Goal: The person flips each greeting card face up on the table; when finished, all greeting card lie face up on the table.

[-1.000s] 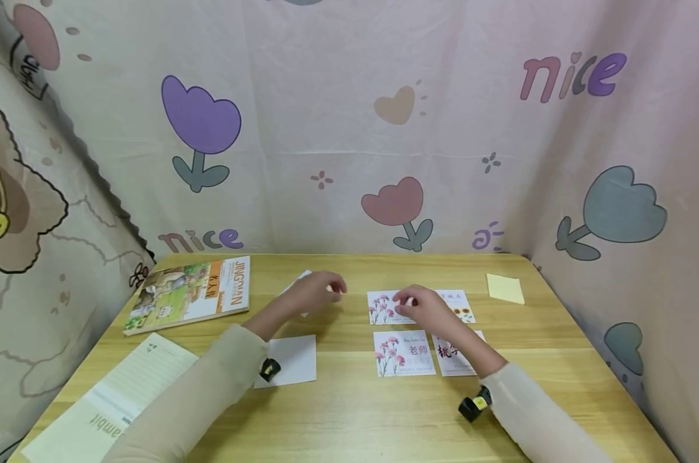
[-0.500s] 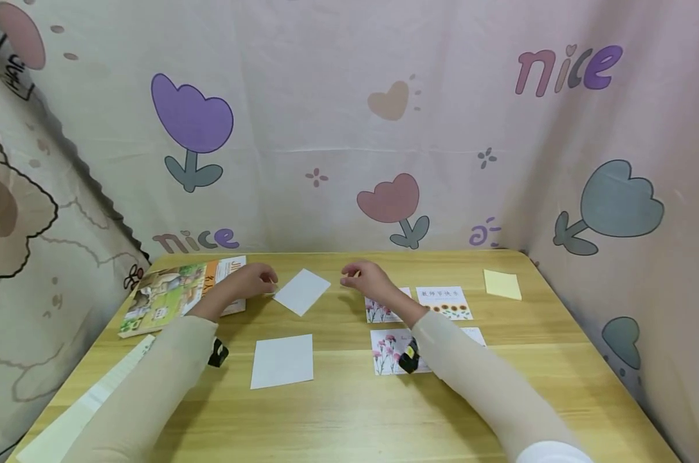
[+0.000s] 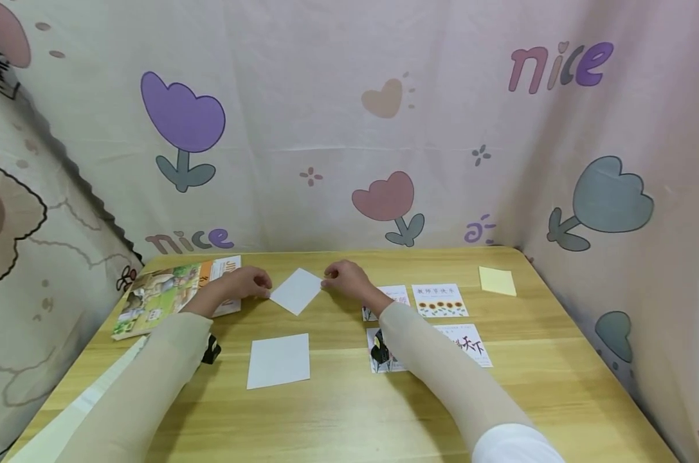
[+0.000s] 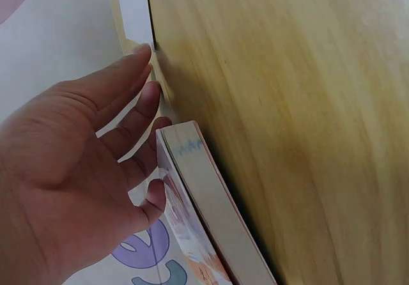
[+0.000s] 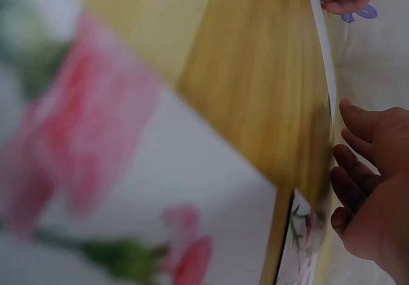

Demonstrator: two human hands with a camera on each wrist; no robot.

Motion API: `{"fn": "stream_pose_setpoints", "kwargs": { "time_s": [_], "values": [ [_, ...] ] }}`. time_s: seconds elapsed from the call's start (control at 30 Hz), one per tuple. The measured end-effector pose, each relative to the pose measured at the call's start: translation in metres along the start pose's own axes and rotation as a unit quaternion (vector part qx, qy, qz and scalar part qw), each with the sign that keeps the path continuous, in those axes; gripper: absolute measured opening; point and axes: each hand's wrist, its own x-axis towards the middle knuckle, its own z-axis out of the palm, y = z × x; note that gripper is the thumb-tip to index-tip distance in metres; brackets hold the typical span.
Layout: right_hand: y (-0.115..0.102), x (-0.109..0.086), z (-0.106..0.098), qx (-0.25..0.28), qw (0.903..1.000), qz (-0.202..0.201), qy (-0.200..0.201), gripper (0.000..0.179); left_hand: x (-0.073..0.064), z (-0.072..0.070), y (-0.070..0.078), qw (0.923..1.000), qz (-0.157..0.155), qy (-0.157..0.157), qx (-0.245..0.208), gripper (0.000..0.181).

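A plain white card (image 3: 296,291) lies turned like a diamond near the back of the wooden table. My left hand (image 3: 246,283) is at its left corner; the left wrist view puts a fingertip (image 4: 142,50) right at that corner, the other fingers loosely bent beside the book's end. From the other side, my right hand (image 3: 349,281) reaches its right corner. In the right wrist view that hand's fingers (image 5: 350,163) are loosely curved, with one tip close to the card's edge. A second white card (image 3: 278,360) lies nearer to me.
To the left are a picture-covered book (image 3: 166,299) and a long pale paper pad (image 3: 74,411), partly under my left sleeve. Several printed cards, one with sunflowers (image 3: 440,300), lie to the right, some hidden by my right arm. A yellow sticky note (image 3: 497,281) is at back right.
My right hand has left the printed cards and moved left to the diamond-turned card. My left hand has pulled back left off that card to its left corner, uncovering it.
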Motion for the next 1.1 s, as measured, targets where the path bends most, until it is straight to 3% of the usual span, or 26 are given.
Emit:
{"fn": "stream_pose_setpoints", "kwargs": {
  "time_s": [0.2, 0.4, 0.7, 1.1],
  "values": [
    [-0.004, 0.001, 0.005, -0.029, 0.9995, 0.001, 0.011, 0.034, 0.003, 0.002, -0.001, 0.9999, -0.011, -0.004, -0.01, 0.02],
    [-0.007, 0.004, 0.013, -0.077, 0.9965, 0.006, 0.032, 0.036, 0.007, 0.003, 0.004, 0.9995, -0.025, 0.002, 0.017, 0.023],
    [-0.015, 0.005, 0.015, -0.051, 0.9976, 0.039, 0.026, 0.029, 0.012, 0.005, 0.002, 0.9989, -0.023, 0.004, 0.041, 0.019],
    [-0.016, 0.004, 0.019, -0.027, 0.997, 0.063, 0.034, 0.028, 0.017, 0.007, 0.01, 0.9996, -0.015, 0.008, 0.02, 0.029]
  ]
}}
